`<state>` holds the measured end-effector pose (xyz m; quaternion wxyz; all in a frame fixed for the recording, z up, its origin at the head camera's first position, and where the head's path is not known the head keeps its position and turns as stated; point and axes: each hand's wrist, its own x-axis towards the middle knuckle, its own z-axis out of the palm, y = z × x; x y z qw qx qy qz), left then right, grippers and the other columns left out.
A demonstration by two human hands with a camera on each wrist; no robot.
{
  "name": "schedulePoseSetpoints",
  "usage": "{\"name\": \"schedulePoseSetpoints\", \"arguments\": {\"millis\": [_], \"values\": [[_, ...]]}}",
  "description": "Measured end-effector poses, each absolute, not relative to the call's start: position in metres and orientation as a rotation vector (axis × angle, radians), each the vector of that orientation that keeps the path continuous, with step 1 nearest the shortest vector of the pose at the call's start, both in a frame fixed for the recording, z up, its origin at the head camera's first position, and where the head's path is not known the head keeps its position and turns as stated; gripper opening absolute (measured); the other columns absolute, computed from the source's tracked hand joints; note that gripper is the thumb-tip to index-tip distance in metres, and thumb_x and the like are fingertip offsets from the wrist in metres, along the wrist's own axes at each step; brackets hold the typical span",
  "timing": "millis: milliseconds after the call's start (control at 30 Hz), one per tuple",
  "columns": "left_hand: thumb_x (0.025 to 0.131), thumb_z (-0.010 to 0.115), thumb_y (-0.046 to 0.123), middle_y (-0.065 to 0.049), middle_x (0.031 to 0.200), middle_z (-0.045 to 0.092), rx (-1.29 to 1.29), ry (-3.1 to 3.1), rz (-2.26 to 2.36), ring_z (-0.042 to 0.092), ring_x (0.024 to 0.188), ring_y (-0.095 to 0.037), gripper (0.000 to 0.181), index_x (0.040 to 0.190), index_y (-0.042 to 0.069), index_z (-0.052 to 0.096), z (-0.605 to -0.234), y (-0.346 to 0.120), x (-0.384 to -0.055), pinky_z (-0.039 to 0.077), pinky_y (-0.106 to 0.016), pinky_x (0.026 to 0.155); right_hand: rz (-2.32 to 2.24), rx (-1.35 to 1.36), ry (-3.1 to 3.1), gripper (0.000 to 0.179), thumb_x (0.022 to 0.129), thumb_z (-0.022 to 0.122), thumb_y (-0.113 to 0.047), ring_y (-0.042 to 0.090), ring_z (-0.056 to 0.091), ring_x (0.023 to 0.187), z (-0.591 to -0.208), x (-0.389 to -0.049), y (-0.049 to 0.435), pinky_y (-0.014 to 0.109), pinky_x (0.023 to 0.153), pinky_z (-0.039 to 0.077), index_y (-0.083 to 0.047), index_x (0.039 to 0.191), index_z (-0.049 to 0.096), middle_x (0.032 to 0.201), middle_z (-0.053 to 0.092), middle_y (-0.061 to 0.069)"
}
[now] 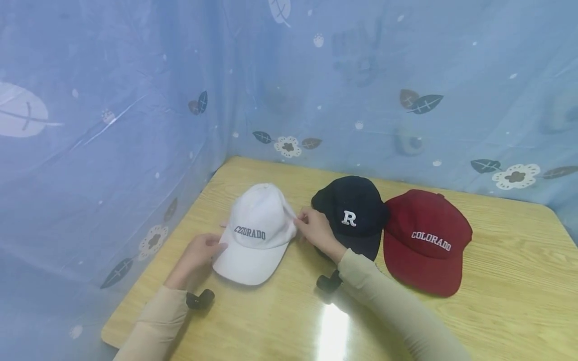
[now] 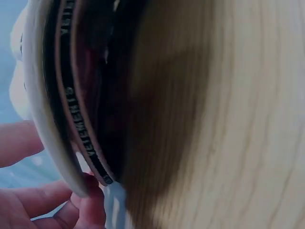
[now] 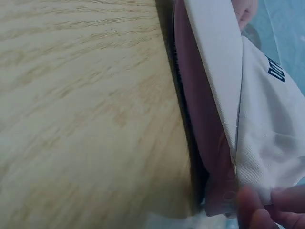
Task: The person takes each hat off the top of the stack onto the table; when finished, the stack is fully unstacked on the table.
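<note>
A white baseball cap with grey COLORADO lettering is on the wooden table, its brim toward me. My left hand pinches the left edge where brim and crown meet. At the cap's right side, my right hand pinches the fabric between thumb and fingers, as the right wrist view also shows. Under the cap, the left wrist view shows a dark inner band with pale lettering. Along the underside in the right wrist view runs a mauve layer; whether it is lining or another piece, I cannot tell.
Right of the white cap lies a black cap with a white R, partly behind my right hand. A dark red cap touches its right side. Blue patterned sheeting hangs behind and left of the wooden table.
</note>
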<state>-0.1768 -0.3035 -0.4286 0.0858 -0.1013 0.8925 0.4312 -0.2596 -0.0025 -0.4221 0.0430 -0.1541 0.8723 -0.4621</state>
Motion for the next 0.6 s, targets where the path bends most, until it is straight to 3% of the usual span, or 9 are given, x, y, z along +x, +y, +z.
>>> {"name": "schedulePoseSetpoints", "arguments": {"millis": [167,333,467,600], "values": [[0.090,0.059,0.024,-0.027,0.114,0.058,-0.262,2.597,1.387,0.061,0.096,-0.032,0.048,0.123,-0.009,0.050,-0.418,-0.305,-0.177,0.051,-0.042,0.081,-1.452,-0.521,2.751,0.015,0.091,0.056,-0.015,0.021,0.061,0.050,-0.407,-0.260,0.002,0.025,0.043,0.043,-0.010,0.077,0.056,0.063,0.061,0.007],[0.090,0.058,0.027,-0.026,0.122,0.053,-0.193,2.619,1.490,0.057,0.103,-0.034,0.052,0.130,-0.005,0.045,-0.394,-0.294,-0.178,0.048,-0.043,0.087,-1.554,-0.594,2.767,0.015,0.094,0.053,-0.015,0.022,0.063,0.053,-0.381,-0.263,0.020,0.026,0.044,0.048,-0.007,0.081,0.056,0.072,0.064,0.008],[0.088,0.061,0.027,-0.021,0.120,0.055,-0.201,2.626,1.608,0.056,0.103,-0.030,0.052,0.131,0.001,0.047,-0.370,-0.257,-0.188,0.049,-0.038,0.084,-1.570,-0.581,2.822,0.015,0.094,0.053,-0.018,0.024,0.063,0.052,-0.348,-0.267,0.054,0.030,0.045,0.051,-0.006,0.087,0.057,0.075,0.065,0.011],[0.086,0.064,0.022,-0.015,0.113,0.058,-0.128,2.503,1.835,0.058,0.095,-0.024,0.043,0.123,0.004,0.053,-0.352,-0.191,-0.208,0.051,-0.032,0.077,-1.550,-0.493,2.892,0.023,0.095,0.051,-0.024,0.025,0.063,0.055,-0.317,-0.271,0.115,0.031,0.047,0.052,-0.001,0.094,0.055,0.088,0.064,0.020]]}}
